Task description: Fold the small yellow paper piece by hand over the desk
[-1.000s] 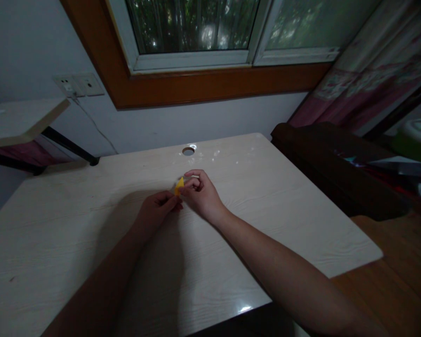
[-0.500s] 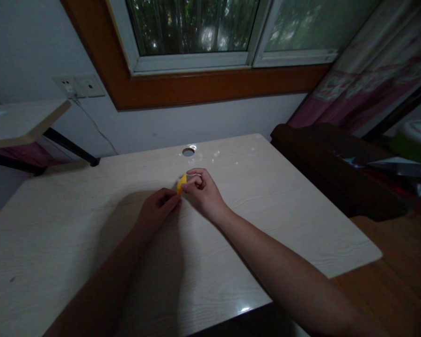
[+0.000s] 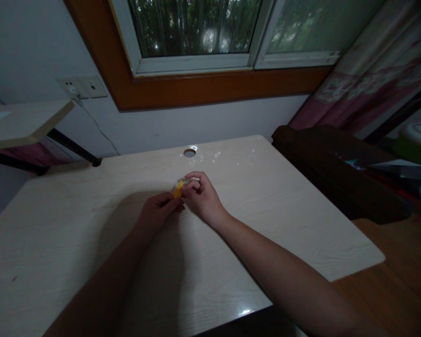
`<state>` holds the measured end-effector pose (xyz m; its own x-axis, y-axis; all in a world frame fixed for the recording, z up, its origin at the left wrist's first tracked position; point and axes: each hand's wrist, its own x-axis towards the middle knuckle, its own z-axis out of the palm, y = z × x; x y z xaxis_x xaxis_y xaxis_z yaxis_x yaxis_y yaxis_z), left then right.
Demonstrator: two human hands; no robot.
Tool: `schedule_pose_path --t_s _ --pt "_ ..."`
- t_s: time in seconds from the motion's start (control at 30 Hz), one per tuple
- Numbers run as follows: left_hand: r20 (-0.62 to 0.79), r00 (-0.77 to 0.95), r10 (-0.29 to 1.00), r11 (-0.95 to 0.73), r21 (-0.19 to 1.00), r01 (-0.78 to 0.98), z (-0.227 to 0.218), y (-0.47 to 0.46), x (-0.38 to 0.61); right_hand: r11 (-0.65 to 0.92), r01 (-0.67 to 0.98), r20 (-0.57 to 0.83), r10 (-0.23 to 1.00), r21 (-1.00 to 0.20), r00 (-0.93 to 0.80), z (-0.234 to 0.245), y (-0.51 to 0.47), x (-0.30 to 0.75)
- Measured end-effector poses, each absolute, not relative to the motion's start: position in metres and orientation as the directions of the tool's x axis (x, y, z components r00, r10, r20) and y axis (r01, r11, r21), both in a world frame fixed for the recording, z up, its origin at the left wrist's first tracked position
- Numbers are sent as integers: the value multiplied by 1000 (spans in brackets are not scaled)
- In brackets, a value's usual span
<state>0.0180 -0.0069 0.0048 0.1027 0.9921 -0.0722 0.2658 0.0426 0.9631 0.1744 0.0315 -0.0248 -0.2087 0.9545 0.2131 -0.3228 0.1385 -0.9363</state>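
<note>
A small yellow piece, looking like folded paper [image 3: 178, 189], stands up between my hands over the pale wood-grain table [image 3: 280, 224]. My left hand [image 3: 159, 208] pinches its lower end between thumb and fingers. From the right, my right hand [image 3: 203, 196] has its thumb and a bent finger closed on the piece's side, while the index finger arches above it. The fingers cover part of the piece, so its full shape is hidden.
A round cable hole [image 3: 189, 153] lies behind my hands near the table's back edge. At the left stands a raised shelf [image 3: 31, 124] on black legs. Wall sockets [image 3: 80, 87] hold a plugged white cable. Dark wooden furniture [image 3: 323, 159] borders the table's right side.
The yellow piece now shows narrower and a little lower between my fingers. Both hands have drawn slightly closer together, still pinching it. The camera view has shifted slightly.
</note>
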Motion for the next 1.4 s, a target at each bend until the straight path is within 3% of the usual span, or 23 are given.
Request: schedule_pose_path --t_s 0.27,0.53,0.93,1.4 --pt "-62 79 995 39 962 270 6 -7 19 103 -378 184 966 -920 -183 -20 34 176" --pt "-66 104 992 35 962 272 3 -6 17 58 -343 168 939 -937 -300 -24 33 175" --pt "-19 15 1000 14 968 249 1 -4 15 73 -327 142 971 -942 -193 -20 34 176" --pt "22 -8 1000 -20 982 188 3 -5 15 77 -326 143 973 -942 -184 -20 33 176"
